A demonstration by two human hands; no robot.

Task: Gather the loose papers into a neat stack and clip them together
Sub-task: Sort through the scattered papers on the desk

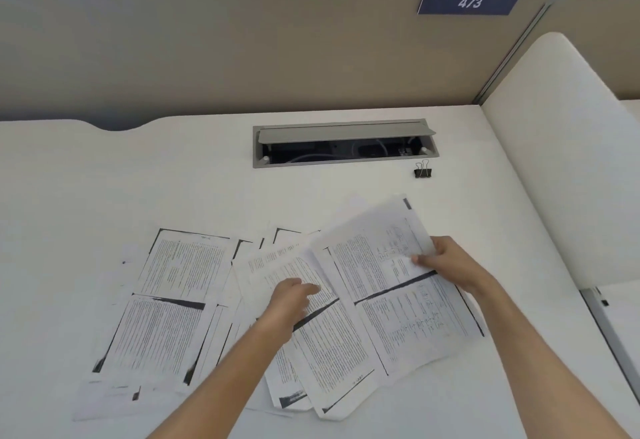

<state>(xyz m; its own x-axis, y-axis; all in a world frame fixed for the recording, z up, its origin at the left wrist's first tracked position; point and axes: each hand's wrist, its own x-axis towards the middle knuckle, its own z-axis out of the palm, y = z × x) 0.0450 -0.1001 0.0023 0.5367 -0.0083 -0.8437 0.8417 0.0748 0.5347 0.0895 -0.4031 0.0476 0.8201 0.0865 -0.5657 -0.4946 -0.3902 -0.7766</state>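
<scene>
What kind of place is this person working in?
Most likely an office cubicle. A beige partition with a numbered plate reading 473 backs a white desk, which has a built-in cable hatch. Printed papers and a binder clip lie on it.

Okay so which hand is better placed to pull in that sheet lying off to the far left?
Left. The left hand rests on the middle papers, nearest the far-left sheet. The right hand is pinching the right-side sheet and would have to cross over.

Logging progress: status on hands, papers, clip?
Right hand gripping top sheet; left hand flat on papers. Papers unstacked. Binder clip untouched. Nothing blocking.
</scene>
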